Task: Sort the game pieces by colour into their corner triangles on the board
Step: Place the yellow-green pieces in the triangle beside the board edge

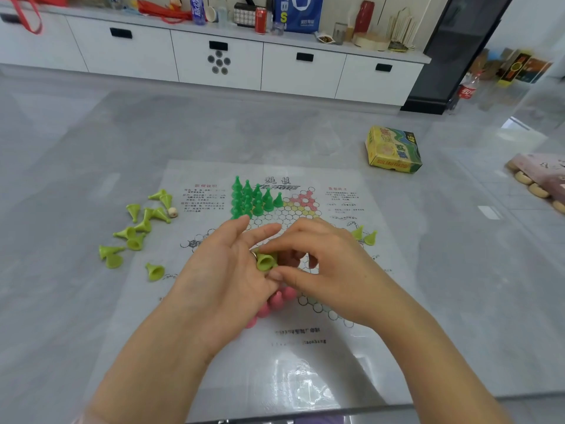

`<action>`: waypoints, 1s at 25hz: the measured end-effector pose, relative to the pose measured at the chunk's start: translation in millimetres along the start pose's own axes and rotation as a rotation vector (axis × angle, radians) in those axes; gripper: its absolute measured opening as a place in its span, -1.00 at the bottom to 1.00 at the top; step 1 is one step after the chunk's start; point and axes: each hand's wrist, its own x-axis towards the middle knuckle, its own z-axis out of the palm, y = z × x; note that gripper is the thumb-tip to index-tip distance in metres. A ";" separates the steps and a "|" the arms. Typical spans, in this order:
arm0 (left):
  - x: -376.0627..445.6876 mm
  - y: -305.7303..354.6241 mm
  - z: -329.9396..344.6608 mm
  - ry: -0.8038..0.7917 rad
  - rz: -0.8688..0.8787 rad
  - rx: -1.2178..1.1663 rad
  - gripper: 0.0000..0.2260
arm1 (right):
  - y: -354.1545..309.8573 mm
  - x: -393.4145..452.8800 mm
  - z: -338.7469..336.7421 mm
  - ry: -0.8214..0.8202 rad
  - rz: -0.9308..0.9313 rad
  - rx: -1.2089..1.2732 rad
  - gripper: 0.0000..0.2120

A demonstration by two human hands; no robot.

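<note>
Both hands meet low over the board: the left hand cups a lime piece while the right hand pinches it with curled fingers, probably to pull it free. Dark green pieces already stand in their corner; loose lime pieces lie on the floor beside it.

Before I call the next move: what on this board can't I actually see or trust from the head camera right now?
- Head view: the pink pieces are mostly hidden under the left hand; no count possible.
- The board centre is hidden by both hands, the right hand included.
- The lime piece sits between the two hands' fingers; which hand bears it is unclear.
- Dark green pieces overlap; exact count unclear.
- Board print is too small to read.
</note>
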 end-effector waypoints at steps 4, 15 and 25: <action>-0.4 -0.5 -3.6 -0.016 0.002 0.051 -0.71 | 1.5 0.6 -0.2 0.007 0.003 -0.041 -0.74; 1.1 -5.6 4.2 -0.022 0.033 0.069 -0.69 | -0.5 -6.7 -23.1 0.203 0.119 0.283 -0.84; -9.8 -6.2 16.0 0.312 0.313 0.677 -0.94 | 76.8 -23.3 -40.0 0.467 0.604 -0.089 -0.90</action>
